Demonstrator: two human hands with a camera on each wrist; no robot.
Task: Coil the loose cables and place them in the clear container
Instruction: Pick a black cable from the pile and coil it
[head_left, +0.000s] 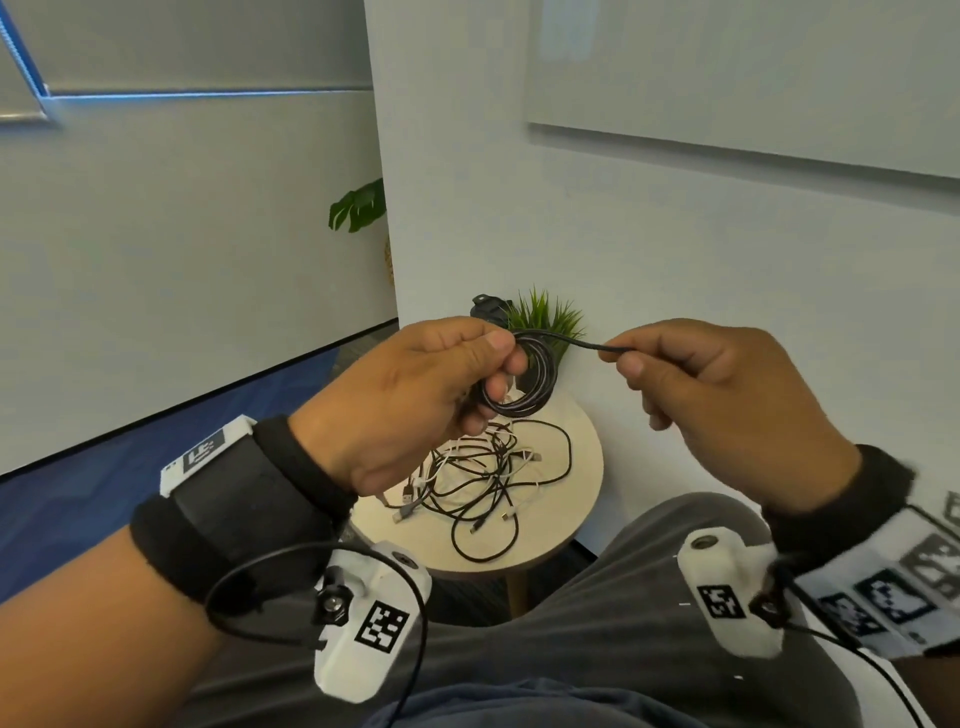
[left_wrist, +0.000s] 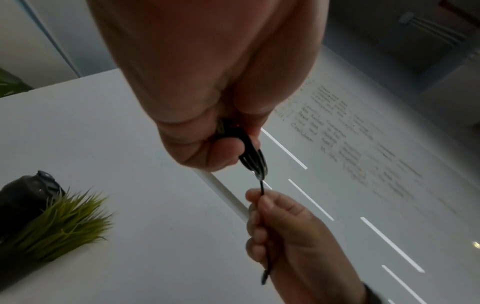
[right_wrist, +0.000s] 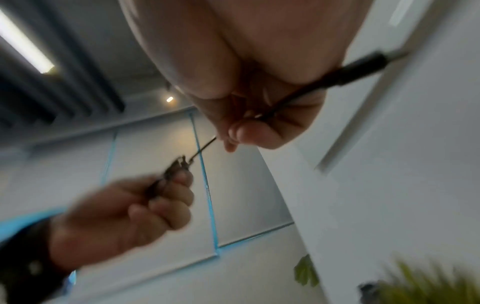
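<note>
Whiteboard writing (left_wrist: 363, 131) blurred, unreadable; right wrist view smeared; black object (head_left: 488, 306) behind plant (head_left: 545, 317) perhaps speaker

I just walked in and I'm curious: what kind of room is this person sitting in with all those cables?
Probably an office or meeting room. A whiteboard with handwriting hangs on the wall, roller blinds cover the glass panels, and a small round side table holds a decorative grass plant.

Black cable (left_wrist: 253, 156) pinched between left hand (left_wrist: 207, 82) and right hand (left_wrist: 293, 232).
</note>
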